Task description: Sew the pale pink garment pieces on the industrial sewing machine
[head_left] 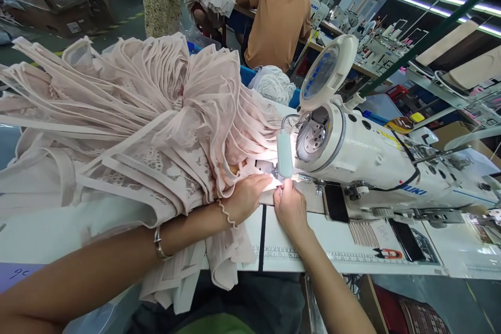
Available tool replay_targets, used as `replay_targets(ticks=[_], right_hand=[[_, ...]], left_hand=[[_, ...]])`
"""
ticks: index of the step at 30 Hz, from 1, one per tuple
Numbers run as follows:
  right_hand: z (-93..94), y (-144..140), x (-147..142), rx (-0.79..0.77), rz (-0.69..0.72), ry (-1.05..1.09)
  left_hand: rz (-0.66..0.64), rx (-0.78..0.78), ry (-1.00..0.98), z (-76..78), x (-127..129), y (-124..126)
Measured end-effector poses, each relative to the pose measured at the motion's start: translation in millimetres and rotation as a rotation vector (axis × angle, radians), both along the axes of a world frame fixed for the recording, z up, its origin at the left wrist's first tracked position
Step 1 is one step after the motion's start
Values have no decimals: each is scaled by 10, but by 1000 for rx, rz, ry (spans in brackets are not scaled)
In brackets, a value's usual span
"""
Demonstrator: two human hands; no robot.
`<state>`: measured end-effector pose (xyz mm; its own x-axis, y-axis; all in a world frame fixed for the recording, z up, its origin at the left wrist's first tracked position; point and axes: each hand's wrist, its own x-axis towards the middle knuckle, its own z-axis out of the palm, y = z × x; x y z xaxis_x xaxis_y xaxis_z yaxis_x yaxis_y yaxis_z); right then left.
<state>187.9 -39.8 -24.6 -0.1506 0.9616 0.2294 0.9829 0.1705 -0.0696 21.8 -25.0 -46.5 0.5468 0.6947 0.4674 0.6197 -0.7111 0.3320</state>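
Observation:
A big heap of pale pink pleated and lace fabric (133, 115) lies on the white sewing table (344, 250). Its edge runs under the needle area of a white industrial sewing machine (376, 162). My left hand (246, 198) lies flat on the fabric edge just left of the needle, fingers pressing it down. My right hand (287, 203) pinches the fabric edge right in front of the presser foot, beneath a small light-blue lamp (285, 154). The needle itself is hidden by the lamp and my fingers.
A round bobbin-winder cover (326, 70) stands above the machine head. A ruler strip (313, 255) runs along the table front. A person in an orange shirt (279, 15) sits behind, others farther back. More machines and thread cones fill the right background.

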Motion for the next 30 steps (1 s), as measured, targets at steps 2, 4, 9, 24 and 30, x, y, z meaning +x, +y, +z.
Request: replay_targets(ticks=[2,4,9,24,30], right_hand=[[-23,-26,30,12,21,49],[-21,-36,52,3,40,79],[-4,-29,38,-3,13,106],[21,-139,410,12,393,343],[-20,-158,376,46,388,356]], left_hand=[[-111,12,-5,6,-11,-53],[-169,70,85,20,-3,-119],[-120,183,252,41,28,-198],[-113,237,268,0,79,-131],[-95,236,333,31,90,-159]])
